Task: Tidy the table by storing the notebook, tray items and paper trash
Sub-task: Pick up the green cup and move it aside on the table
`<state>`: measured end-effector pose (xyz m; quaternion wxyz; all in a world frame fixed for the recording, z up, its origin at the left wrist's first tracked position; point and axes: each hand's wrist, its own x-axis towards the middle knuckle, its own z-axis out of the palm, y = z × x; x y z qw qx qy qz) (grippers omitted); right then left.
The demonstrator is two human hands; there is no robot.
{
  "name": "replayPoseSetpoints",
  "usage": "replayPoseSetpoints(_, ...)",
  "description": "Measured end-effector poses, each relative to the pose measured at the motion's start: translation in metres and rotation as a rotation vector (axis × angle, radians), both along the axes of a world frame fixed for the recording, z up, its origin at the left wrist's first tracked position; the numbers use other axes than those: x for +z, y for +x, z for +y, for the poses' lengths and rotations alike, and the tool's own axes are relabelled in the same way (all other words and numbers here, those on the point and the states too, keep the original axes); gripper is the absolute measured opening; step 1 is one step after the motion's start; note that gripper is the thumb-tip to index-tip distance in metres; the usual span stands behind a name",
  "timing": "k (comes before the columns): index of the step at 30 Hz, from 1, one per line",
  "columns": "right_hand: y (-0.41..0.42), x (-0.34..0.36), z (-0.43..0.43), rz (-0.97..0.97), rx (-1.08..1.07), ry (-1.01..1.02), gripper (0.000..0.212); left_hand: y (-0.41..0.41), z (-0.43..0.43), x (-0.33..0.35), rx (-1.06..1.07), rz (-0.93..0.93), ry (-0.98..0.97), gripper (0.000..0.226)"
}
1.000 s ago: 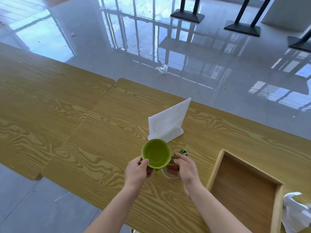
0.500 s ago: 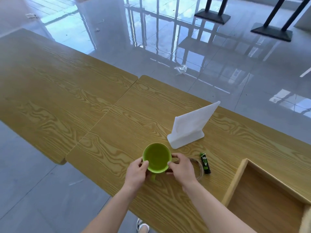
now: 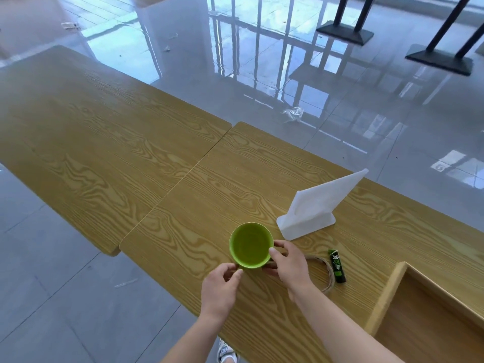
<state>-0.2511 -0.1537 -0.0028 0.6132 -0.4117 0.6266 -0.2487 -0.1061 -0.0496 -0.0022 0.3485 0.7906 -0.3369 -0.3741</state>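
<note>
A green cup [image 3: 251,244] is gripped by both the left hand [image 3: 219,290] and right hand [image 3: 289,265] at lower centre, shifted leftward since a second ago, away from the wooden tray [image 3: 387,297] at lower right, suggesting storage elsewhere.

Two wood-grain desks [image 3: 110,142] stand end to end on a glossy grey tiled floor [image 3: 327,121] mirroring window bars; black table bases [image 3: 345,33] stand beyond.
</note>
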Motion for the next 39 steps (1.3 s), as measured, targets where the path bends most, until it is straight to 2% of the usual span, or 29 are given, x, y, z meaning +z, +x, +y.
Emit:
replayPoseSetpoints(10,0.047,0.008,-0.022,-0.1,-0.046,0.077,0.016,0.047,-0.029,0.002,-0.008,-0.142,-0.014,0.022)
replayPoseSetpoints(19,0.108,0.012,-0.042,-0.129,0.035,0.112,0.016,0.101,-0.034,-0.004,0.026,-0.223,-0.027,0.024)
replayPoseSetpoints(29,0.191,0.008,-0.041,-0.124,0.148,0.134,0.012,0.167,-0.019,-0.005,0.178,-0.284,-0.01,0.023)
replayPoseSetpoints(39,0.236,0.009,-0.042,-0.147,0.158,0.157,0.011,0.204,-0.019,-0.005,0.264,-0.288,-0.027,0.024)
